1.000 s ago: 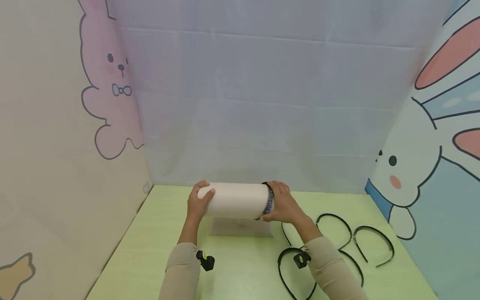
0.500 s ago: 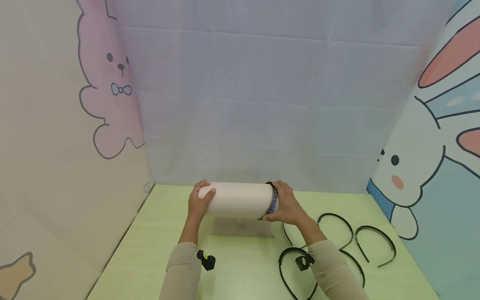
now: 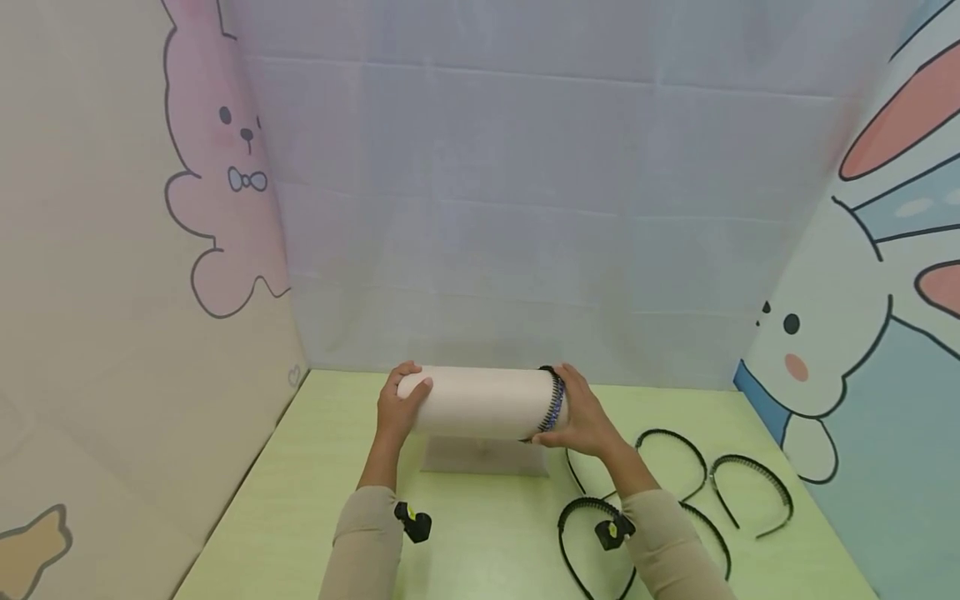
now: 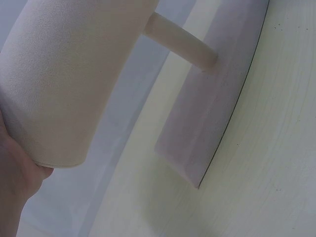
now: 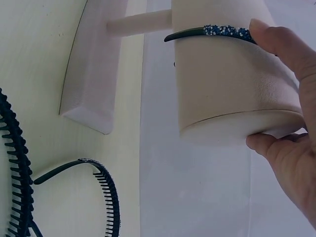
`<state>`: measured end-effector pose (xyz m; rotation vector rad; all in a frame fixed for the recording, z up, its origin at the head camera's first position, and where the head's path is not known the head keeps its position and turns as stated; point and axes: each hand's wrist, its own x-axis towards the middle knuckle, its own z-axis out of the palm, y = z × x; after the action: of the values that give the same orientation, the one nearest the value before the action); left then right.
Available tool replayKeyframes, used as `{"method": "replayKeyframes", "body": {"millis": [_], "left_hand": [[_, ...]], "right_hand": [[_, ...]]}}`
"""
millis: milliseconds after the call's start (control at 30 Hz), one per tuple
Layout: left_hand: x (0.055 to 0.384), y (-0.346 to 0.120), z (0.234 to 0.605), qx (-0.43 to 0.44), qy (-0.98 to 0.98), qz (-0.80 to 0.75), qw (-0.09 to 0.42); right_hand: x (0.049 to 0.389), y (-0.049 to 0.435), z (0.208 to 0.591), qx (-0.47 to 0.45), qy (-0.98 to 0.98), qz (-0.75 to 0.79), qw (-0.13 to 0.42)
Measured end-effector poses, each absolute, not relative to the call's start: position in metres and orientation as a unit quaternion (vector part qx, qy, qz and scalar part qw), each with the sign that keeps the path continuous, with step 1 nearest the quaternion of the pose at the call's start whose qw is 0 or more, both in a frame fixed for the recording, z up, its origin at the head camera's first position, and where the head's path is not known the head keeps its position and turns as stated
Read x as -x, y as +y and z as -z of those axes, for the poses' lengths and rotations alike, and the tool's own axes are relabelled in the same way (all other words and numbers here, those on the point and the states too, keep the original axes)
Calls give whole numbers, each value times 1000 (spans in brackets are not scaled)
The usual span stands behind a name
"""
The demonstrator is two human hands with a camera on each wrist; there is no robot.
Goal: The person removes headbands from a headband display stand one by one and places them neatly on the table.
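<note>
A pale, fabric-covered headband display stand has a horizontal roll (image 3: 480,402) on a short post (image 4: 182,42) above a flat base (image 3: 483,457). My left hand (image 3: 396,410) holds the roll's left end, thumb in front and fingers over the top. Around the roll near its right end sits a black toothed headband (image 3: 555,403) with blue beads. My right hand (image 3: 588,418) grips this headband. In the right wrist view, one digit presses the beaded part (image 5: 227,31) and another touches the roll's end rim.
Several black toothed headbands lie on the light green table (image 3: 300,500) to the right, one of them (image 3: 752,492) farthest right. Another headband (image 3: 592,542) lies partly under the right forearm. A pale cloth wall (image 3: 480,208) stands behind.
My right hand and the beaded headband have slid slightly right along the roll, towards its right end. The left hand and the stand stay nearly in place.
</note>
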<state>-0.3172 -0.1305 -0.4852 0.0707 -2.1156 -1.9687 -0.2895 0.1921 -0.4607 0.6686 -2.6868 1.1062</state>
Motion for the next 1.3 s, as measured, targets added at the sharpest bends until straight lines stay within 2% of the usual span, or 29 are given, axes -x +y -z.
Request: {"method": "replayKeyframes", "body": {"millis": [167, 400, 633, 800, 1000, 1300], "left_hand": [[322, -130, 493, -22, -725, 675, 136], [322, -128, 493, -25, -726, 673, 135], [324, -129, 495, -21, -723, 678, 129], [322, -131, 494, -28, -728, 672, 128], [320, -133, 489, -27, -732, 668, 134], [322, -133, 493, -26, -726, 675, 129]], "right_hand": [[288, 197, 463, -222, -888, -393, 86], [286, 203, 464, -203, -859, -469, 39], [285, 205, 466, -211, -847, -486, 38], [283, 208, 466, -197, -840, -505, 18], [269, 205, 447, -191, -829, -525, 2], [279, 214, 473, -170, -810, -561, -7]]}}
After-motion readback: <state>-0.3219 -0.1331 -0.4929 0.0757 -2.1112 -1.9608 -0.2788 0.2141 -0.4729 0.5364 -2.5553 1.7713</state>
